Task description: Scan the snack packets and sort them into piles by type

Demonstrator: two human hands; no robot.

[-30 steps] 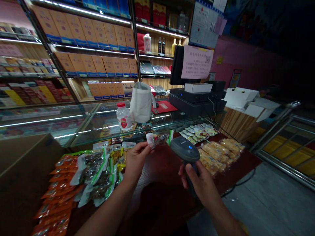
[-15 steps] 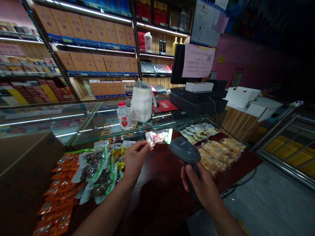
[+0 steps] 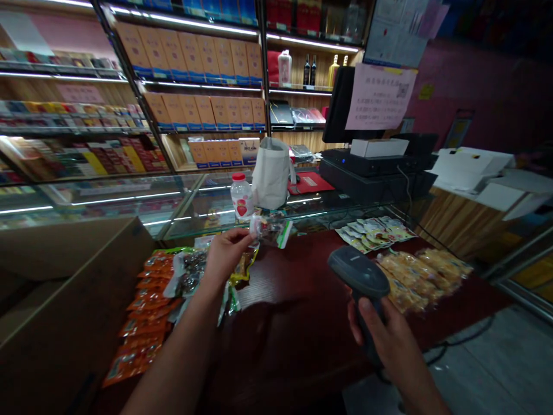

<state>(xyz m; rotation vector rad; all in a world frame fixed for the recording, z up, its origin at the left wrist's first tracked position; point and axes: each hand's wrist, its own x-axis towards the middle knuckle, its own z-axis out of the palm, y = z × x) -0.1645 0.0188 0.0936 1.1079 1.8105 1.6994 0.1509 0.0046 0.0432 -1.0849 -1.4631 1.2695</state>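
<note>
A small clear snack packet [image 3: 272, 230] with a green edge is pinched by its left end in my left hand [image 3: 228, 251], above the dark red table [image 3: 285, 323]. My right hand [image 3: 380, 323] is wrapped round the handle of a dark grey barcode scanner [image 3: 358, 271], its head raised over the table. Below and beside my left forearm lie clear packets with green strips [image 3: 190, 271], partly hidden by the arm. Orange packets [image 3: 147, 305] lie in a row to their left. Bags of yellowish snacks [image 3: 423, 276] rest just right of the scanner.
An open cardboard box [image 3: 86, 294] stands at the left. Flat pale packets [image 3: 374, 233] lie at the table's far right. Behind are a glass counter [image 3: 185, 222], a red-capped plastic jar [image 3: 242, 199], a white bag [image 3: 271, 176] and a monitor [image 3: 339, 109] on a black base.
My left hand has shifted left with the packet, which no longer shines brightly. The scanner has moved right and slightly down relative to it. The whole view has turned left.
</note>
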